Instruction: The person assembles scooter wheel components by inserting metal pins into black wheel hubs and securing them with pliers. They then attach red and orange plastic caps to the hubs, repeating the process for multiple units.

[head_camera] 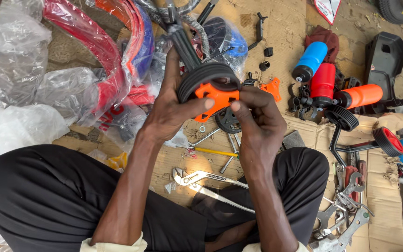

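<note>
Holding a small black wheel with orange hub at chest height, above the cardboard-covered floor.

- Left hand: grip closed round the wheel's left side, thumb pressed flat on the orange hub, fingers hidden behind the tyre.
- Right hand: grip pinching the hub's right edge, thumb tip just beside the left thumb, index curled over the top.
- Wheel: tread edge turned toward the camera, axle line running roughly away from the body; black bracket arm rising from it up and away. Held between both hands, left hand bearing more of it, right hand only at the hub.
- Loose orange part: on the cardboard, just right of the hands.
- Pliers: on the floor between the knees, below the hands.
- Yellow-handled tool and sockets: under the hands.
- Second pair of wheels on a black bracket: right, well apart.
- Bottles, blue, red and orange: upper right.
- Spanners: lower right.
- Plastic wrap over red frame parts: left.
</note>
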